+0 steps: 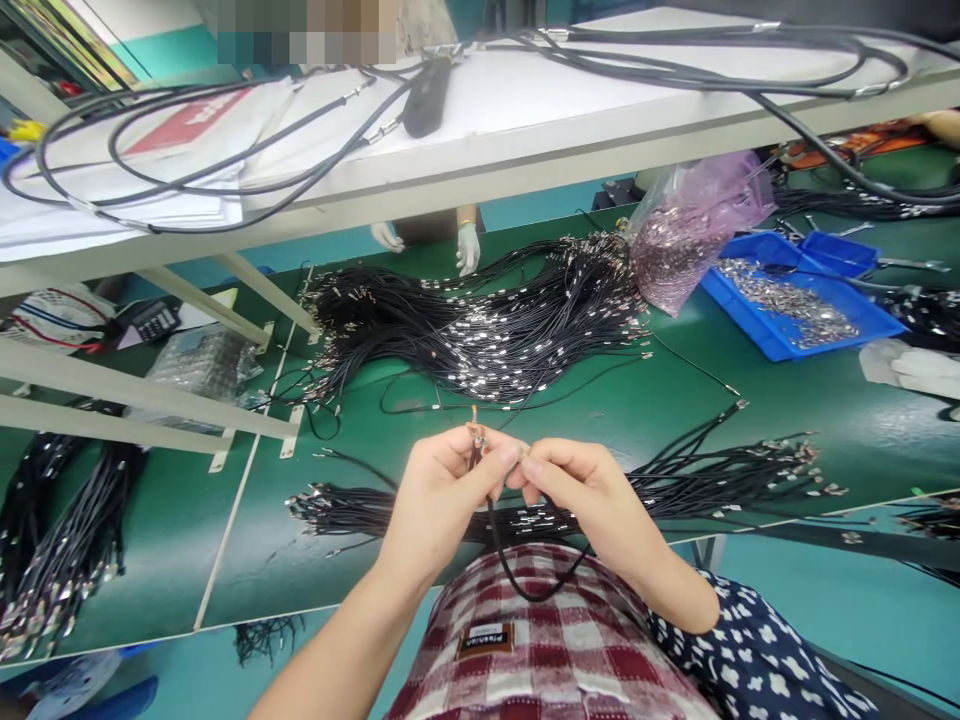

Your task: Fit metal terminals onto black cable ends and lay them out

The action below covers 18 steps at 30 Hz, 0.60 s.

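Black cable point(531, 599), one: looped below both hands; metal end point(475, 428) upright in left hand's point(441, 490) pinch. Right hand point(596, 492) just beside, fingertips closed, contents too small to tell.

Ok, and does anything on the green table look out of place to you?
A little: one thin cable strays rightward from the large cable pile, lying apart where most are bunched. I see no clear damage.

I see a black cable point(535, 599) and a green surface point(615, 412). The garment point(559, 650) has red and white checks.
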Available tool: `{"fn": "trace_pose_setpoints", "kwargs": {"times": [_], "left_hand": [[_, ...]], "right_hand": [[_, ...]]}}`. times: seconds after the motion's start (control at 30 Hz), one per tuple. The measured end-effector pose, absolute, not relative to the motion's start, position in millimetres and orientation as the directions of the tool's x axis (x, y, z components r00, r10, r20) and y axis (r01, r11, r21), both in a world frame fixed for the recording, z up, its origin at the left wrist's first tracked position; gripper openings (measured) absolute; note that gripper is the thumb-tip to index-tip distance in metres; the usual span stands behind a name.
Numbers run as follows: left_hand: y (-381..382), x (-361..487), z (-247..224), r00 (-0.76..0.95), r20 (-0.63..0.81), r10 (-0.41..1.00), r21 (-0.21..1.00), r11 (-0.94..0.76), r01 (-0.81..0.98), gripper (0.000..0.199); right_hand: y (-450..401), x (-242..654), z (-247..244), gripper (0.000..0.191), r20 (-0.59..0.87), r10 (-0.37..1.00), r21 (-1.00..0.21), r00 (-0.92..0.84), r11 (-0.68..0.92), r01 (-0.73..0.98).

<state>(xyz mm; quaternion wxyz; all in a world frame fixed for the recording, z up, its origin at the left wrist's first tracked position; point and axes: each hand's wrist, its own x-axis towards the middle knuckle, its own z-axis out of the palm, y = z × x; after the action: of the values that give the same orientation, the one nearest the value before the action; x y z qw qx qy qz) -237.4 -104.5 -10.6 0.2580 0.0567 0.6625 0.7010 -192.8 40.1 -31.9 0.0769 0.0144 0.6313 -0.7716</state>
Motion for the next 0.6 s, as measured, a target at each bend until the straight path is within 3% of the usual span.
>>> {"fn": "trace_pose_setpoints", "kwargs": {"times": [0.13,0.23,0.33,0.4,0.5,0.6], "left_hand": [[-116.4,-245.7,-8.9,-0.872,-0.274,0.405,0.951,-0.02,-0.308,0.02],[-157.3,-264.1,0.0,-0.945,-0.206,0.254,0.968,-0.088,-0.235,0.02],[-207.2,-284.1,6.7,-0.979,-0.201,0.008,0.968,-0.151,-0.2,0.019],[-225.7,-289.8,7.5,-0.968,-0.21,-0.135,0.968,-0.169,-0.186,0.018],[-213.1,-282.9,7.9,-0.972,-0.223,-0.079,0.966,-0.151,-0.21,0.015],[-166.1,-268.6,13.0,-0.96,-0.211,0.186,0.961,-0.14,-0.238,0.019]], "right_hand": [[66.3,-198.5,-28.6,0.022,-0.165,-0.055,-0.97,-0.985,-0.173,0.172],[126.7,-203.9,-23.0,0.017,-0.139,0.237,-0.973,-0.962,-0.211,0.089],[192.9,-201.2,-17.8,0.016,-0.09,0.566,-0.967,-0.819,-0.245,-0.063],[213.3,-195.9,-16.2,0.016,-0.07,0.649,-0.969,-0.758,-0.226,-0.104],[189.0,-191.7,-13.8,0.017,-0.03,0.546,-0.994,-0.837,-0.107,-0.034],[123.1,-196.8,-5.3,0.019,-0.066,0.131,-0.994,-0.989,0.075,0.076]]}}
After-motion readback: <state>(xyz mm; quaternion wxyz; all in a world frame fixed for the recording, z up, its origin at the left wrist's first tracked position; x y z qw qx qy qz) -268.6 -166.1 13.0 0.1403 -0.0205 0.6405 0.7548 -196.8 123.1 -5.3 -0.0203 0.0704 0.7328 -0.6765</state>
